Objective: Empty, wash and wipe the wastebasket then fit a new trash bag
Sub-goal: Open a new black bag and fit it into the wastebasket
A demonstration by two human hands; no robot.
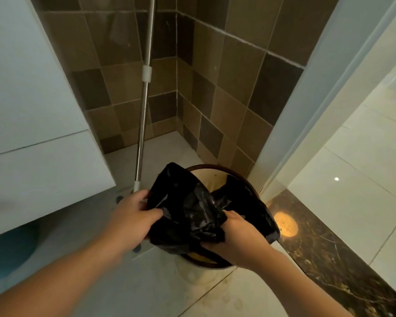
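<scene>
My one view comes from the head camera, looking steeply down and forward, close over both hands and the wastebasket (217,170), toward the tiled corner (176,92).

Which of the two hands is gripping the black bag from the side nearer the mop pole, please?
The left hand; the pole stands just beyond it, while the right hand holds the bag opposite.

We are extending both bare forearms forward and downward, converging toward the centre. Our left hand (133,216) is gripping the near-left edge of the black trash bag (188,209), thumb lying on top. Our right hand (240,239) is clutching the bag's right side, fingers curling into the plastic, knuckles facing up.
</scene>
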